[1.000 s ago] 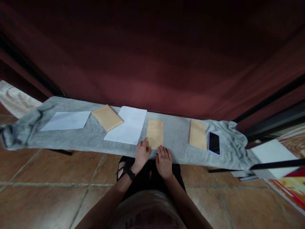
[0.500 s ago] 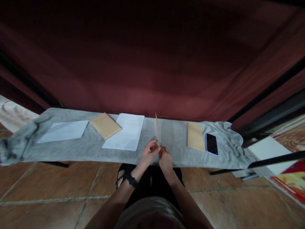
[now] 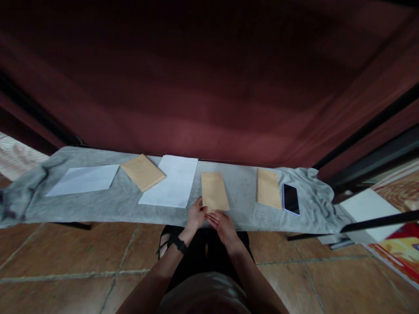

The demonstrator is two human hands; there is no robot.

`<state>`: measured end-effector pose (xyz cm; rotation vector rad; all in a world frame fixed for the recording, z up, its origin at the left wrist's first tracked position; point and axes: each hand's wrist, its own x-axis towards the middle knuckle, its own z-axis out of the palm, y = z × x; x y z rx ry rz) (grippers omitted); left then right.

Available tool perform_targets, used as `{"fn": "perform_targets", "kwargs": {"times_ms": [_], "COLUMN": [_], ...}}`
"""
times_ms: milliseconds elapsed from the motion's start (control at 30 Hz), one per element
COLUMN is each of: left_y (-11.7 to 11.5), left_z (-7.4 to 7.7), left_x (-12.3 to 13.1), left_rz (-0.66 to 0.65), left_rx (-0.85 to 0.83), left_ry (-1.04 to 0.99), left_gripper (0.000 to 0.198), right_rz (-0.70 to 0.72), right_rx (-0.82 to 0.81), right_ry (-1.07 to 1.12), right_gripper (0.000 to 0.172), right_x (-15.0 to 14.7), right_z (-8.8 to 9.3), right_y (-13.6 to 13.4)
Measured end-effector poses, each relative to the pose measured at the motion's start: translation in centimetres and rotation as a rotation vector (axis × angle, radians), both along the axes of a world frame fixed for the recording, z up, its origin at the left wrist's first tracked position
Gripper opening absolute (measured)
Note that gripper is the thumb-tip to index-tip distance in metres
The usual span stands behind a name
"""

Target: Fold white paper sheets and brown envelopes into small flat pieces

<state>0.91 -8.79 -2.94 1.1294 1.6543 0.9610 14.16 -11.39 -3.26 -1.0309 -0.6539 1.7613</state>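
Observation:
A brown paper envelope [image 3: 214, 189] lies face up at the middle of the cloth-covered bench, in front of me. My left hand [image 3: 196, 216] has its near left corner between thumb and fingers. Along the near edge rests my right hand [image 3: 223, 224], its fingers stretched out flat and touching the paper. The fingertips of both hands meet close to that near edge. Whether anything is inside the envelope cannot be seen.
White sheets [image 3: 175, 183] lie left of the hands, partly under a tilted brown envelope [image 3: 143, 172]. Farther left is another white sheet [image 3: 83, 179]. To the right are stacked brown envelopes [image 3: 268, 187] and a phone [image 3: 291, 198]. Grey cloth [image 3: 242, 192] covers the narrow bench against a dark red wall.
The envelope was upright, edge-on to me, pinched by both hands; now it lies flat. Both hands have come down a little towards me, and the right fingers have straightened.

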Motion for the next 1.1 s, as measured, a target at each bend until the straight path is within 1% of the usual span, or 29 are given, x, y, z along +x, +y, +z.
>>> {"fn": "perform_targets", "kwargs": {"times_ms": [67, 100, 133, 167, 233, 300, 333, 400, 433, 500, 567, 633, 667, 700, 800, 900, 1000, 1100], "left_y": [0.3, 0.4, 0.5, 0.6, 0.7, 0.6, 0.4, 0.1, 0.0, 0.0, 0.8, 2.4, 3.4, 4.6, 8.2, 11.4, 13.8, 15.2], "left_z": [0.1, 0.2, 0.3, 0.4, 0.8, 1.2, 1.4, 1.8, 2.0, 2.0, 1.6, 0.9, 0.4, 0.0, -1.1, -1.5, -1.8, -1.9], "left_x": [-0.8, -1.2, -1.4, -1.6, -1.7, -1.5, -1.4, -0.9, -0.6, 0.1, 0.9, 1.8, 2.1, 2.4, 2.6, 2.3, 2.0, 1.9], "left_rz": [-0.020, -0.025, -0.030, -0.041, -0.067, -0.102, -0.119, -0.146, -0.153, -0.162, -0.227, -0.369, -0.438, -0.479, -0.538, -0.561, -0.554, -0.520], "left_rx": [-0.020, -0.024, -0.019, -0.005, 0.025, 0.015, -0.007, -0.027, 0.000, 0.121, 0.280, 0.417, 0.447, 0.445, 0.420, 0.457, 0.484, 0.470], "left_ry": [0.062, 0.070, 0.085, 0.126, 0.295, 0.534, 0.650, 0.843, 0.929, 1.050, 1.072, 1.034, 1.021, 1.014, 1.010, 1.014, 1.022, 1.024], "left_gripper": [0.049, 0.051, 0.053, 0.054, 0.056, 0.055, 0.052, 0.046, 0.044, 0.042, 0.044, 0.048, 0.049, 0.050, 0.054, 0.056, 0.057, 0.057], "right_rz": [0.122, 0.151, 0.152, 0.130, 0.078, 0.096, 0.130, 0.202, 0.224, 0.242, 0.242, 0.230, 0.217, 0.206, 0.197, 0.204, 0.192, 0.194], "right_rx": [-0.011, 0.008, 0.063, 0.160, 0.452, 0.764, 0.882, 1.033, 1.077, 1.129, 1.158, 1.170, 1.165, 1.158, 1.147, 1.145, 1.146, 1.157], "right_ry": [-0.093, -0.185, -0.306, -0.452, -0.784, -1.101, -1.236, -1.438, -1.506, -1.581, -1.600, -1.594, -1.590, -1.586, -1.575, -1.569, -1.570, -1.570], "right_gripper": [0.036, 0.038, 0.038, 0.037, 0.036, 0.038, 0.041, 0.047, 0.049, 0.052, 0.052, 0.049, 0.047, 0.046, 0.046, 0.051, 0.051, 0.052], "right_x": [0.6, 1.0, 1.4, 1.8, 2.5, 3.2, 3.4, 3.9, 4.1, 4.3, 4.4, 4.4, 4.3, 4.3, 4.1, 4.0, 4.0, 4.0], "right_z": [0.0, 0.0, 0.0, 0.1, 0.2, 0.2, 0.1, -0.3, -0.6, -1.3, -2.0, -2.3, -2.4, -2.4, -2.0, -1.5, -1.3, -1.3], "right_y": [-0.1, -0.1, -0.1, 0.0, 0.1, 0.3, 0.4, 0.5, 0.5, 0.6, 0.6, 0.6, 0.6, 0.6, 0.7, 0.8, 0.8, 0.8]}}
